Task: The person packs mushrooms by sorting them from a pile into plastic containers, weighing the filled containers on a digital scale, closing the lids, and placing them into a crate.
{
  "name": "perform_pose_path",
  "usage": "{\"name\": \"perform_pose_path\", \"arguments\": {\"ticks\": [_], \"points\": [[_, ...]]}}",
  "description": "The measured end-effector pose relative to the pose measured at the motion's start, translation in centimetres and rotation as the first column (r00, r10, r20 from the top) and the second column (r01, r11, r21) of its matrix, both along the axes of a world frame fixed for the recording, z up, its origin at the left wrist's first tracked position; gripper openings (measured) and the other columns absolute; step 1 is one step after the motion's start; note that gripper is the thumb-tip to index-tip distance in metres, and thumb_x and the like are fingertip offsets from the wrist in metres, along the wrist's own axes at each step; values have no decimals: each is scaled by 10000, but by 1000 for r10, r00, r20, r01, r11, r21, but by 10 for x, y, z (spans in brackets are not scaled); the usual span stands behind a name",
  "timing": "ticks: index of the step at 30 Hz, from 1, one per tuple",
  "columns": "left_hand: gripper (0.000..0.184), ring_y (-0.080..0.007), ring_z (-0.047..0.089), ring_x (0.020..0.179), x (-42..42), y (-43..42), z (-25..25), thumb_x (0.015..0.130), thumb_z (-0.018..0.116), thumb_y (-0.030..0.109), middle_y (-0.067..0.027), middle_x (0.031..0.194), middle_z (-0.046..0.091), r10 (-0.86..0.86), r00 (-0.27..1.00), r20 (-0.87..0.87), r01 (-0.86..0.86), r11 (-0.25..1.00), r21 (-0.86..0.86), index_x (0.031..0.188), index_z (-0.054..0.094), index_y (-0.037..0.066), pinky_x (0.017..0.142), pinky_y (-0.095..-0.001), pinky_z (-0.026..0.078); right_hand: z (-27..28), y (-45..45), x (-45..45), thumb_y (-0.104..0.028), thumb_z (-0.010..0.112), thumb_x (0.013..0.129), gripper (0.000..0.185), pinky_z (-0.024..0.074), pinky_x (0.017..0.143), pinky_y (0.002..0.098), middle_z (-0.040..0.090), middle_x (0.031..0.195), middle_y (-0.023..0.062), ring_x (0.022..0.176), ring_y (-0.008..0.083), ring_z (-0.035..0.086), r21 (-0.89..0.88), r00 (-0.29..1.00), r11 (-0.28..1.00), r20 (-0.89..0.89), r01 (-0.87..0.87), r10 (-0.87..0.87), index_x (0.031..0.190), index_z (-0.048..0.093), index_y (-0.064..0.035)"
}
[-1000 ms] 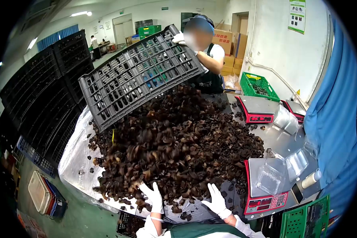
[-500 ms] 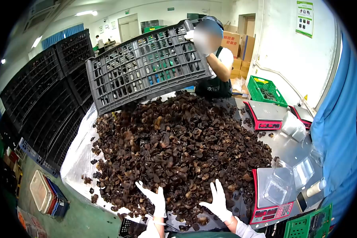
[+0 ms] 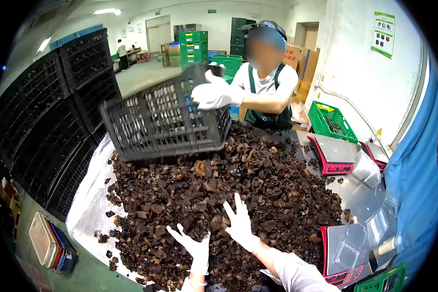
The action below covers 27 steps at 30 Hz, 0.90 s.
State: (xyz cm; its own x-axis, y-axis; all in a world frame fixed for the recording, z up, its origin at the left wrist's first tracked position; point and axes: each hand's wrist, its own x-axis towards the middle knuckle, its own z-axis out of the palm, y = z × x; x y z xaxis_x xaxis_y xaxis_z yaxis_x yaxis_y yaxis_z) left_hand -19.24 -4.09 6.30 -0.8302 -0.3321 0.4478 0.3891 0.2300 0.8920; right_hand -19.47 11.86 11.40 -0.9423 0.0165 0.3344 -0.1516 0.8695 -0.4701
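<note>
Pile point(image 3: 282, 199) of dark pieces lies ahead of left hand point(image 3: 195, 249) and right hand point(image 3: 241, 228), toward far edge of table point(image 3: 357, 198); right reaches deeper. Both open, fingers spread.

The heap point(image 3: 277, 199) is mottled in dark brown and near-black, flecked with tan. The left hand point(image 3: 194, 246) and the right hand point(image 3: 241, 226) are covered in plain white. The tilted crate point(image 3: 155, 129) is coloured black — its side is patterned with slots. The curtain point(image 3: 416, 160) is coloured blue; the white poster point(image 3: 383, 35) is banded in green.
</note>
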Motion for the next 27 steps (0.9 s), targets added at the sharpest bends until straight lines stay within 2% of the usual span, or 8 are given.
{"name": "perform_pose_path", "arguments": {"ticks": [4,6,12,14,15,17,19,27], "points": [[1131,-353,180,1405,-47,5,42,639,668,-71,-144,1552,59,-58,996,66,47,987,156,1500,-41,116,1154,-483,139,20,-9,-51,35,623,602,931,444,949,472,116,1541,201,1276,510,307,-6,996,1000,-85,-15,14,1451,334,-217],[1088,-323,130,1427,-84,-3,34,660,633,-130,-108,1564,-11,153,986,-72,-168,927,-335,1512,24,162,1159,-468,174,20,-9,-81,49,623,632,923,515,813,401,168,1523,217,1251,480,349,49,984,999,-180,2,7,1459,321,-229],[995,-310,103,1435,-181,-28,3,847,624,502,-114,1568,-2,-86,926,-368,95,995,8,1505,-9,106,1164,-475,111,39,-13,-143,63,648,652,936,539,733,361,226,1490,239,1240,458,397,253,993,967,-114,29,0,1460,300,-256],[976,-309,103,1436,-195,-25,14,852,604,523,-97,1571,1,-52,981,-189,58,998,26,1508,-3,131,1146,-507,153,44,-9,-164,99,567,679,865,543,787,389,243,1481,231,1245,466,391,191,993,981,-114,-20,42,1433,349,-266],[943,-314,101,1437,-198,-30,19,860,629,439,-73,1575,8,-268,920,-285,366,847,386,1510,4,162,1115,-554,196,47,-7,-172,104,552,689,843,544,788,389,248,1479,226,1251,464,388,207,991,978,-124,-26,53,1423,366,-266],[911,-332,100,1436,-232,-43,9,803,657,118,-63,1578,19,-16,1000,-11,14,986,-168,1509,84,169,1092,-575,232,47,-4,-195,115,497,713,786,542,804,426,249,1485,211,1252,483,394,232,988,971,-129,-52,84,1396,402,-262],[869,-333,116,1433,-242,-50,17,703,595,-93,-96,1576,56,154,981,-119,-194,808,-557,1475,261,124,1132,-487,226,46,4,-214,113,519,717,755,508,889,433,271,1466,201,1288,457,355,260,991,961,-70,-95,117,1377,428,-240],[590,-320,343,1288,-282,-145,-39,831,532,123,-94,1415,378,411,883,227,8,471,-882,1401,385,87,1014,-324,374,92,45,-205,-125,730,712,729,462,935,408,294,1464,195,1317,427,332,427,974,877,133,-222,181,1373,438,-217]]}}
